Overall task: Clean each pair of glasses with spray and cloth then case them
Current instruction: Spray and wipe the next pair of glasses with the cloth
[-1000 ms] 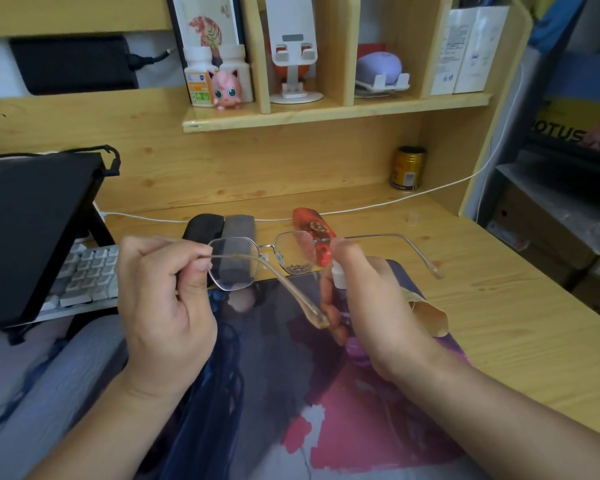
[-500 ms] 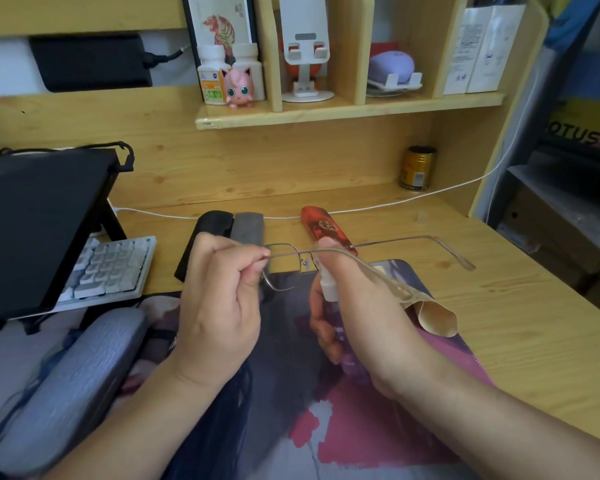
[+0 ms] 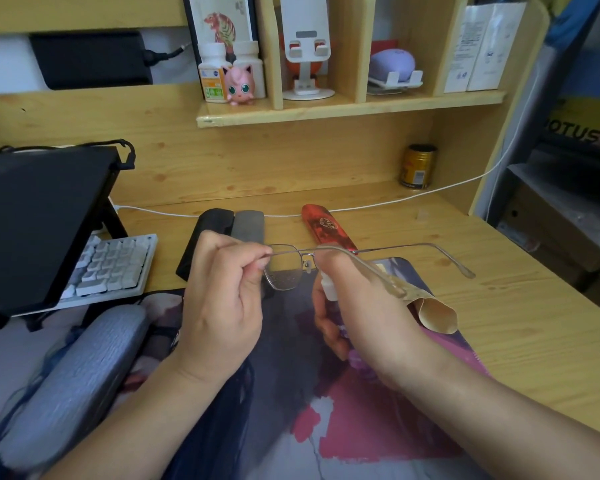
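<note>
Our left hand (image 3: 222, 292) pinches the glasses (image 3: 291, 268) by the frame's corner, held up over the desk mat (image 3: 378, 427). Our right hand (image 3: 364, 306) grips the spray bottle (image 3: 327, 289) right behind the lens. Cases (image 3: 246, 221) sit just beyond, beige cloth (image 3: 433, 313) beside our wrist.

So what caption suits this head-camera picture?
Left hand pinches wire-framed glasses while right hand aims a small spray bottle at them.

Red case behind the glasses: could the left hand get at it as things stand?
Probably not straight away. The left hand pinches the glasses, which hang in front of the red case. The case itself lies uncovered on the desk.
</note>
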Demonstrator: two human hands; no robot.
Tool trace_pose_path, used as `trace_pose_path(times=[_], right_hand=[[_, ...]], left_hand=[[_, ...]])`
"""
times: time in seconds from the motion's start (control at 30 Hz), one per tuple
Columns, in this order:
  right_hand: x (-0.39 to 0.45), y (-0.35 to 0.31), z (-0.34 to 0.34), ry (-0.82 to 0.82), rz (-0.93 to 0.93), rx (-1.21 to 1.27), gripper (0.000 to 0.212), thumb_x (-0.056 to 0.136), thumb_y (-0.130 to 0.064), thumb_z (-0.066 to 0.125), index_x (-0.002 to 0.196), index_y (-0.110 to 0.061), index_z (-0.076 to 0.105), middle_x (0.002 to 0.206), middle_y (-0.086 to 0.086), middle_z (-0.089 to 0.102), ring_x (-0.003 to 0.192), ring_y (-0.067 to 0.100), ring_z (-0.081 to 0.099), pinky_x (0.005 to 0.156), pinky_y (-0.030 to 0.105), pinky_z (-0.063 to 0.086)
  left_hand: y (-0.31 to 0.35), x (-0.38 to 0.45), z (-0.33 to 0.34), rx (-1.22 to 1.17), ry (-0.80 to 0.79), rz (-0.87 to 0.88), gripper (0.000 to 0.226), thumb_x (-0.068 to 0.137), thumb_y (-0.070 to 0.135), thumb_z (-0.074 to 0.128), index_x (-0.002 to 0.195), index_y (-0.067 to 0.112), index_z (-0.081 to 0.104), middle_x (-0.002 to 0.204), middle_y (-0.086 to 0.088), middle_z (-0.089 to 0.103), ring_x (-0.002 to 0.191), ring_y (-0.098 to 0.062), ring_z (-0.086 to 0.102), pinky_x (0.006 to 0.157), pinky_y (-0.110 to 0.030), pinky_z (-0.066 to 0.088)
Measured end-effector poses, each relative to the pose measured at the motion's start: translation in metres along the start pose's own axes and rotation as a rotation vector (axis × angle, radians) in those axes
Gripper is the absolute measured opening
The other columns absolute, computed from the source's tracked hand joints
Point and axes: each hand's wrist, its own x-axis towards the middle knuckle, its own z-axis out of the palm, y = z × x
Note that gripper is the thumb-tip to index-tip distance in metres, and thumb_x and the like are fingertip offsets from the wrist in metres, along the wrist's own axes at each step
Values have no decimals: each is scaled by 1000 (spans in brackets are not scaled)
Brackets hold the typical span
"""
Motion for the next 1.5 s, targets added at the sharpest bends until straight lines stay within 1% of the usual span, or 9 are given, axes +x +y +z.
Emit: trace_pose_path(times=[0.2,0.3,0.4,0.47,0.6,0.87,1.1,1.37,1.5], right_hand=[[11,11,0,-15,-25,-1,68,99,-62,34,62,-9,54,48,11,47,39,21,42,42,23,32],[12,13,-2,-8,-53,-8,74,98,-68,30,63,-8,56,49,10,48,41,21,44,45,25,34],[11,14,-2,13,-116,-36,79,95,-72,30,63,-2,51,49,7,47,43,17,43,43,23,34],[12,18,0,60,-234,-132,81,88,-76,30,64,0,47,48,4,45,45,15,43,48,31,37],[13,25,8,137,-394,-242,76,91,-70,28,66,1,42,57,18,42,58,34,43,57,52,42],[21,31,23,225,-529,-291,65,96,-66,25,57,-17,41,53,8,48,53,21,49,57,46,43],[27,28,22,225,-400,-257,75,91,-65,26,63,3,43,56,21,44,59,39,48,57,52,46],[23,27,20,198,-365,-263,77,90,-70,25,65,1,42,58,21,44,61,39,48,59,54,47],[22,25,17,190,-361,-274,72,89,-65,24,65,1,43,57,19,46,58,35,47,59,51,46]], left_hand=[[-2,2,-3,-42,25,-234,15,98,4,56,104,17,56,100,3,53,87,-18,56,84,-22,45],[2,8,-5,-184,56,-683,19,102,9,57,95,27,59,92,2,65,82,-17,64,79,-30,50],[7,18,-10,-577,147,-1112,23,100,-3,54,92,16,64,79,1,64,65,-13,58,68,-28,50],[9,24,-15,-870,190,-1338,23,98,-7,53,89,10,65,77,0,65,61,-11,58,63,-24,55],[10,30,-19,-1149,212,-1635,10,94,-3,58,95,2,66,69,-4,65,56,-9,61,55,-19,55],[14,25,-16,-1233,120,-1743,25,86,-1,68,110,-3,66,89,-12,68,68,-13,66,53,-15,54],[17,30,-18,-1196,116,-1771,9,88,-3,64,96,-3,69,79,-11,67,57,-11,65,49,-16,53],[21,34,-20,-1181,101,-1749,15,78,-1,68,93,-1,68,73,-8,65,55,-9,64,49,-15,53],[20,34,-21,-1164,104,-1749,6,87,-2,65,92,-1,68,72,-8,65,55,-9,64,49,-15,53]])
